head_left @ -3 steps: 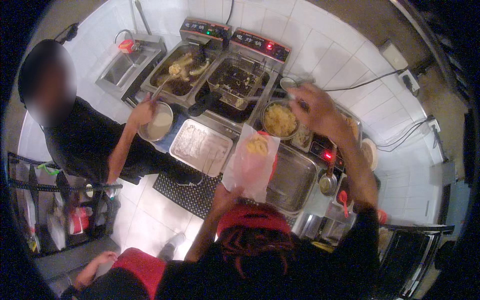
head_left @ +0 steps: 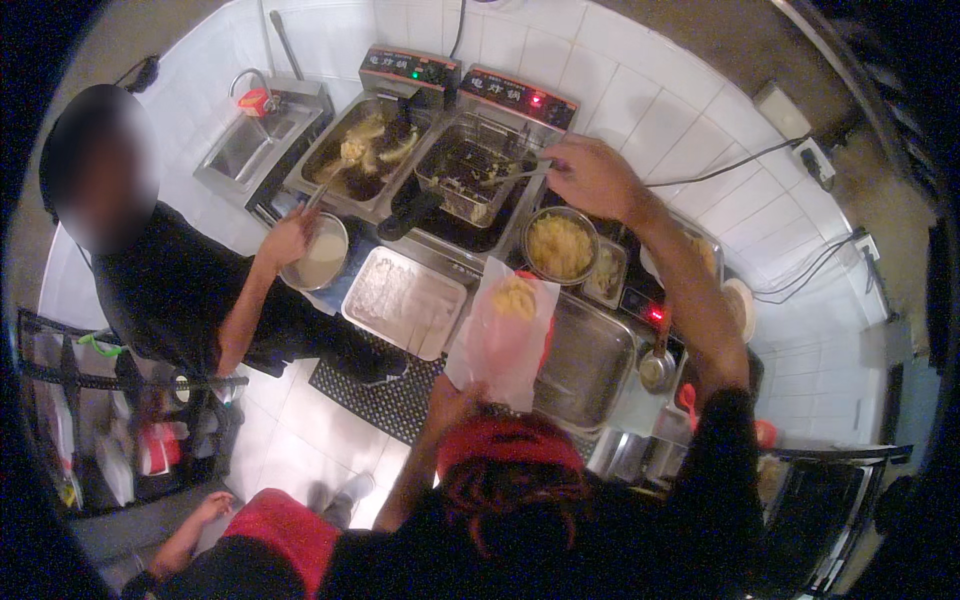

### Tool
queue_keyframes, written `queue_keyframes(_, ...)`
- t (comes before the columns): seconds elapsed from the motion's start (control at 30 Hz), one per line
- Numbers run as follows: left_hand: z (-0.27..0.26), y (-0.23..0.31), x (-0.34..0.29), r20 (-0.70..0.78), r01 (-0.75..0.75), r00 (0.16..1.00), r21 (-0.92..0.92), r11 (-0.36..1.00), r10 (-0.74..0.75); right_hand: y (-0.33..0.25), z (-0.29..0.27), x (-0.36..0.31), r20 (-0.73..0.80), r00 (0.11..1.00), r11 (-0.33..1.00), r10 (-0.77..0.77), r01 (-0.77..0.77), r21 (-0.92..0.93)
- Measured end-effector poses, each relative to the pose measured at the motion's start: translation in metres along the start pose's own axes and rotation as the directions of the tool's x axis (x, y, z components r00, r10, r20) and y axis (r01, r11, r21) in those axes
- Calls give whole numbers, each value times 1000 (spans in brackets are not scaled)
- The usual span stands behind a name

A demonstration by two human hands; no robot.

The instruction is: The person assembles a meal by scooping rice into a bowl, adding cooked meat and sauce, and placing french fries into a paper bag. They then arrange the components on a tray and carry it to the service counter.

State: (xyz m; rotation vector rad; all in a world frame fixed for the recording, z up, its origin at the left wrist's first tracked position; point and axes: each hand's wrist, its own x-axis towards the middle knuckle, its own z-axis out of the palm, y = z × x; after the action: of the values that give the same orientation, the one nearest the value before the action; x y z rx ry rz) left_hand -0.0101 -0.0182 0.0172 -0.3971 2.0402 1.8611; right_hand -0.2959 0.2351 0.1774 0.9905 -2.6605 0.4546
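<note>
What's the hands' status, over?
Left hand grips white paper bearing yellow food. Right hand holds metal utensil, far end over fryer basket. Co-worker's hand well apart, leftward.

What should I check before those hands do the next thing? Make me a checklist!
1. White paper in the left hand: ok, held.
2. Yellow food on the paper: ok.
3. Metal utensil in the right hand: ok, gripped.
4. Utensil clear of the fryer basket: not ok, it reaches over it.
5. Co-worker's hand away from both: ok.
6. Basket cool: cannot tell; the red light behind it glows.
</note>
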Motion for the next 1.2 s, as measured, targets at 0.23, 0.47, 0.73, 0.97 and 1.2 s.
queue_keyframes(0.23, 15, -34, -18, -17, -156, 988, -172, 973, 155, 15, 69, 87, 485, 841, 945, -239, 317, -85)
queue_keyframes(0.47, 25, -62, -14, -43, -216, 976, -187, 958, 212, 16, 87, 89, 584, 782, 908, -218, 382, -173)
queue_keyframes(0.73, 15, -27, -13, -65, -152, 988, -162, 975, 143, 3, -52, 29, 181, 958, 975, -222, 218, 42)
queue_keyframes(0.97, 9, -36, 11, 131, -133, 977, -247, 960, 169, -38, -106, -79, 526, 851, 998, 9, -43, 53)
queue_keyframes(1.2, 26, -58, 32, 236, -111, 961, -141, 984, 143, -50, -100, -137, 582, 798, 987, 156, -151, -57)
